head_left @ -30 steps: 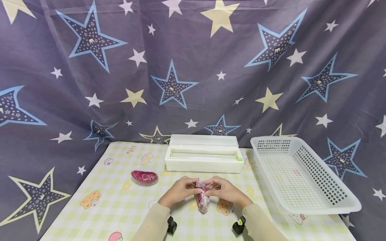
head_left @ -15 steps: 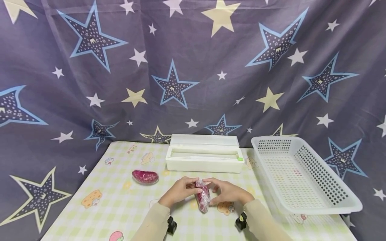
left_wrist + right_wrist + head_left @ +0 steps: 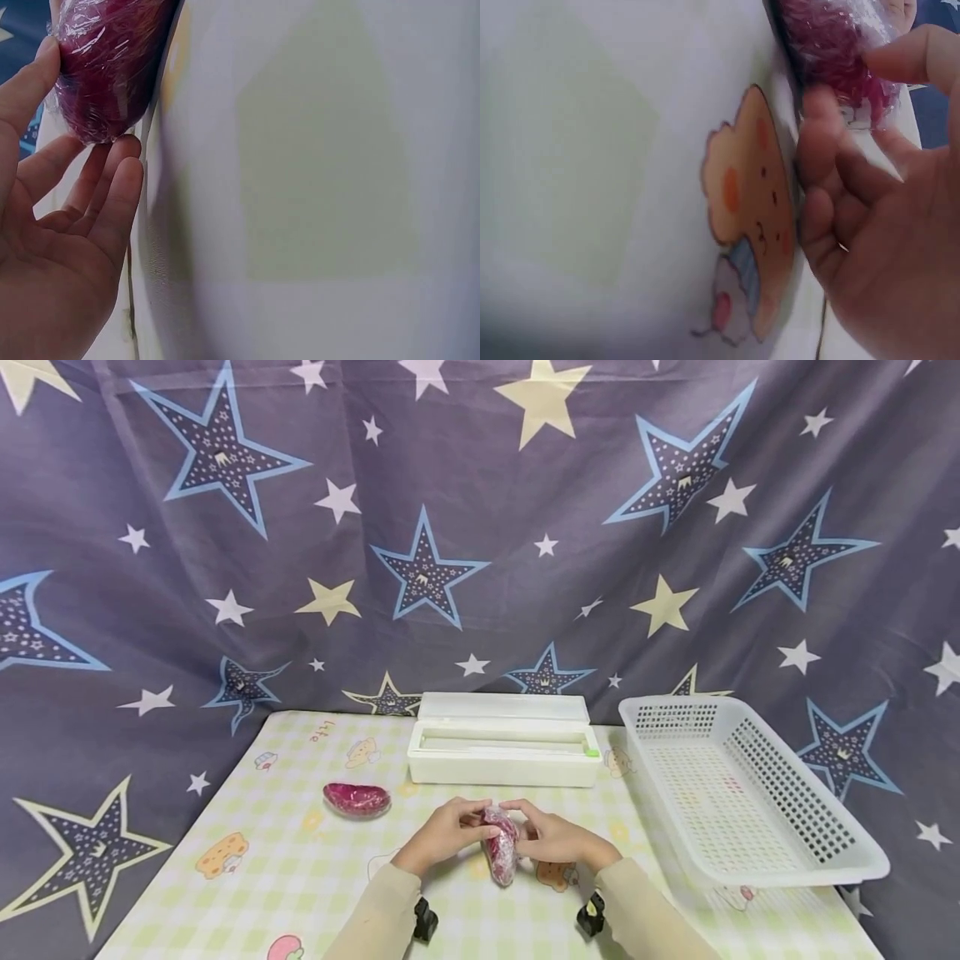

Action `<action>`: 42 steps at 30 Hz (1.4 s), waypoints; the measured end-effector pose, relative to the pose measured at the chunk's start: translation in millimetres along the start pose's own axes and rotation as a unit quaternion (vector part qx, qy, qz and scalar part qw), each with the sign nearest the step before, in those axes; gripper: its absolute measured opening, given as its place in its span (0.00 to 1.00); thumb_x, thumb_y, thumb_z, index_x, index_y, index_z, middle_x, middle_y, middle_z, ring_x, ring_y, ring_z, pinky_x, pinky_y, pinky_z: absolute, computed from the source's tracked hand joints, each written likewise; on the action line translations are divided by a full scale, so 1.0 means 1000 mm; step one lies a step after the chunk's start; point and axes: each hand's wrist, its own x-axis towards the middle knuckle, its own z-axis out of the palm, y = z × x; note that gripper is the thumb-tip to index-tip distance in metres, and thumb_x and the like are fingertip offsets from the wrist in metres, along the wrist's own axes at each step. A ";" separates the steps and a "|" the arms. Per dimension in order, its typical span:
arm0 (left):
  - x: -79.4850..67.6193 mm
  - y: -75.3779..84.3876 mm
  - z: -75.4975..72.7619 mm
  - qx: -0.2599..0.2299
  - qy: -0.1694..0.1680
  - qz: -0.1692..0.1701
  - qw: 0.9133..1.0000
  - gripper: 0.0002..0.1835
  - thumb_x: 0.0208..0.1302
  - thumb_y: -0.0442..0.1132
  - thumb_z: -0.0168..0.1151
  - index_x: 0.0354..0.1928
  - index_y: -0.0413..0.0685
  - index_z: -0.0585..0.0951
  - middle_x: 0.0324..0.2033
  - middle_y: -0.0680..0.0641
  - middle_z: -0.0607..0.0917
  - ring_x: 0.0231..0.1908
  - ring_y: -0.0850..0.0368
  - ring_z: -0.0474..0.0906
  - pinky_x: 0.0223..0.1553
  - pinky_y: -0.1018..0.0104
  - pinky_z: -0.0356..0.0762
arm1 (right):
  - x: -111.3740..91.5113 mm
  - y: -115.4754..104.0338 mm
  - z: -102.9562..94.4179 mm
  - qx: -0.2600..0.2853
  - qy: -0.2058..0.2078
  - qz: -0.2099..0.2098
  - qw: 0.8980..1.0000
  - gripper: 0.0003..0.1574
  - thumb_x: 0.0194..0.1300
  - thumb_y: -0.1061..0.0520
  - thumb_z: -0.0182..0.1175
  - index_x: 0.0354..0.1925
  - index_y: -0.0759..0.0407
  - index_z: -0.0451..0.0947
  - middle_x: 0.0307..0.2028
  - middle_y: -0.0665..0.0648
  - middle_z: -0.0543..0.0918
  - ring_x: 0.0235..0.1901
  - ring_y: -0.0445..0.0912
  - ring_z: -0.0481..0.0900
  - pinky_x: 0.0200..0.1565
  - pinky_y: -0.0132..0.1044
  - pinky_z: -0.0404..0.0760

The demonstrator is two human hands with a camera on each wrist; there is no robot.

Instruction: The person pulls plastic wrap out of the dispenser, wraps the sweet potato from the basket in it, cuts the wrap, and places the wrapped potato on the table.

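Note:
A purple-red sweet potato [image 3: 502,852] wrapped in clear cling film lies lengthwise on the table, between my hands. My left hand [image 3: 452,832] pinches its far end from the left, thumb on the near side and fingers behind. From the right, my right hand [image 3: 553,837] holds the film at the same end. In the right wrist view the thumb [image 3: 900,60] presses on the wrapped surface, and the lower fingers are curled. Crinkled film [image 3: 112,45] shows close up in the left wrist view. A second wrapped sweet potato [image 3: 357,800] lies apart at the left.
A white cling film box [image 3: 502,770] with its lid raised and a green slider stands behind my hands. At the right is a white perforated basket [image 3: 780,881]. A checked cloth [image 3: 247,910] covers the table; a star-patterned curtain [image 3: 480,485] hangs behind.
My right thumb and fingers moved off the wrapped sweet potato's middle, lower on its right side, then back up against it. My left hand stayed in its grip.

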 end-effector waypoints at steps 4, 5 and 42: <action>0.001 -0.002 0.001 -0.009 -0.001 -0.006 1.000 0.35 0.64 0.52 0.70 0.67 0.41 0.75 0.44 0.46 0.77 0.44 0.55 0.78 0.47 0.61 0.81 | -0.002 -0.001 -0.002 0.033 -0.017 -0.001 0.999 0.44 0.68 0.54 0.58 0.77 0.46 0.54 0.28 0.53 0.81 0.22 0.43 0.73 0.29 0.35 0.74; 0.000 -0.002 0.001 -0.012 -0.001 -0.006 1.000 0.34 0.64 0.52 0.70 0.67 0.41 0.75 0.44 0.46 0.77 0.44 0.55 0.78 0.47 0.61 0.81 | -0.001 0.000 -0.002 0.042 -0.017 -0.004 0.999 0.44 0.67 0.55 0.59 0.77 0.46 0.54 0.27 0.52 0.80 0.21 0.42 0.71 0.29 0.34 0.73; -0.006 0.004 -0.009 -0.054 -0.062 -0.018 0.996 0.30 0.70 0.51 0.63 0.70 0.48 0.72 0.60 0.44 0.79 0.56 0.48 0.78 0.57 0.48 0.77 | 0.007 0.007 0.000 0.041 0.067 -0.034 0.996 0.29 0.73 0.63 0.52 0.69 0.48 0.69 0.50 0.60 0.73 0.39 0.49 0.73 0.40 0.43 0.77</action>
